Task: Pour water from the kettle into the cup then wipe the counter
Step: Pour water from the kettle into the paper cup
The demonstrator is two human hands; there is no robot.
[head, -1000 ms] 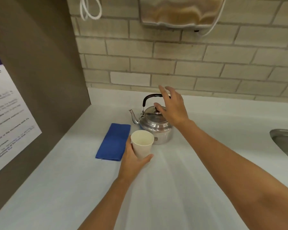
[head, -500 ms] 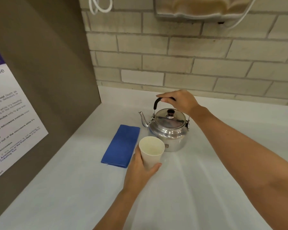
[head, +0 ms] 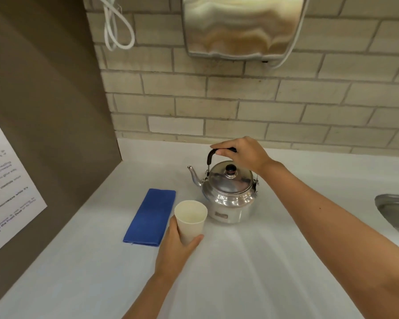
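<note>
A shiny metal kettle [head: 228, 194] with a black lid knob and spout pointing left stands on the white counter [head: 251, 272]. My right hand [head: 242, 153] is closed around its black top handle. Just in front of the kettle, my left hand [head: 177, 247] holds a white paper cup [head: 190, 219] upright; the cup looks empty. A folded blue cloth [head: 151, 217] lies flat on the counter to the left of the cup.
A brown cabinet side [head: 44, 134] with a printed notice [head: 2, 192] walls off the left. A brick wall carries a steel dispenser [head: 242, 26] and a looped white cord [head: 115, 26]. A metal sink's edge [head: 394, 210] shows at the right.
My right hand came down from above the kettle and closed on its handle. The left hand kept hold of the cup. The camera view shifted, so everything sits further right.
</note>
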